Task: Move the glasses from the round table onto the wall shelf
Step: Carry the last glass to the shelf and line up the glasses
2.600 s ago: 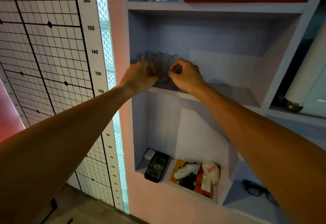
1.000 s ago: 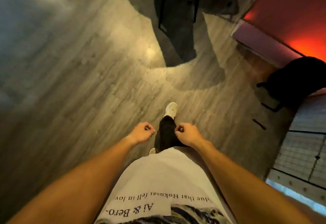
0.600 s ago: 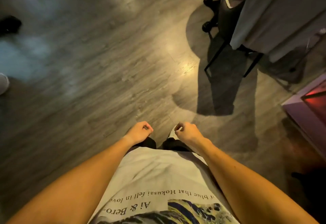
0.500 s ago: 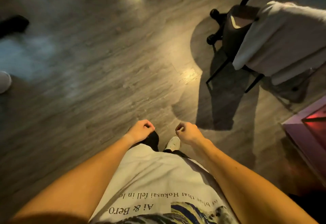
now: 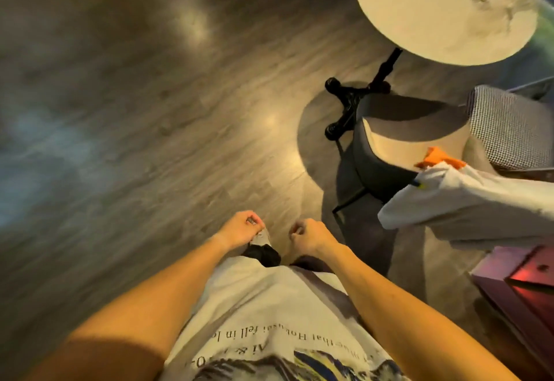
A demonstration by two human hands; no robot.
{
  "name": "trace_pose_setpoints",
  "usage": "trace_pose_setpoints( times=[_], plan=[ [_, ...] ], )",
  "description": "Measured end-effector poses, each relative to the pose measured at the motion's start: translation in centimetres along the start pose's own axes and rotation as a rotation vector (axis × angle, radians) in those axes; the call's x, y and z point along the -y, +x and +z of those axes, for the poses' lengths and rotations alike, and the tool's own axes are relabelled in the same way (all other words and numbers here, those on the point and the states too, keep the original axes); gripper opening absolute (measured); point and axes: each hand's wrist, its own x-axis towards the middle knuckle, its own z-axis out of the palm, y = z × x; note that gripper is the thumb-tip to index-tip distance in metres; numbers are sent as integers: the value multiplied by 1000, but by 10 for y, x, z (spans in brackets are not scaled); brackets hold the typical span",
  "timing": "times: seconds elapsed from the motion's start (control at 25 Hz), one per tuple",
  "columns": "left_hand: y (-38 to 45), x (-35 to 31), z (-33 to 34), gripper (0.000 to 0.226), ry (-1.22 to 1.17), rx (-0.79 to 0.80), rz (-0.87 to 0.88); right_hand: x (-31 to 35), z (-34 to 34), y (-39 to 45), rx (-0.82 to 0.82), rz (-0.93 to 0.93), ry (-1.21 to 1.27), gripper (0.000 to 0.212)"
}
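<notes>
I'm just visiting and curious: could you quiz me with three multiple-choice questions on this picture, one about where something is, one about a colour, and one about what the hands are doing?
1. Where is the round table in the view?
A. upper right
B. lower left
C. dead centre

2. What colour is the table's base?
A. white
B. black
C. red

3. What state are the left hand and right hand in?
A. each carrying a glass
B. flat and spread wide
C. loosely curled and empty

Answers:
1. A, the pale tabletop sits at the top right.
2. B, the footed stand under it is black.
3. C, the fingers curl inward with nothing held.
</notes>
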Motion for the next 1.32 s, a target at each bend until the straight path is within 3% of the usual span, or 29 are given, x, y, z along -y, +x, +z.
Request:
trace_pose_setpoints(
  times=[0.24, 0.48, 0.68, 1.0, 1.2, 1.32],
  plan=[
    [130, -139, -75, 15, 176, 103, 42, 70, -140, 88, -155, -24, 171, 19],
    [277, -307, -117, 15, 312, 126, 155, 89, -292, 201, -188, -16, 211, 14],
    [357, -454, -136, 8, 386, 120, 276, 99, -445, 241, -389, 11, 379, 17],
    [463, -652, -76, 13, 671, 397, 557, 57, -578, 289, -640, 311, 721, 16],
    [507, -730, -20, 10, 819, 690, 586, 34, -634, 296, -872, 606, 957, 14],
    [532, -769, 15, 14, 759, 805, 534, 15, -675, 298, -1040, 696, 979, 23]
  ],
)
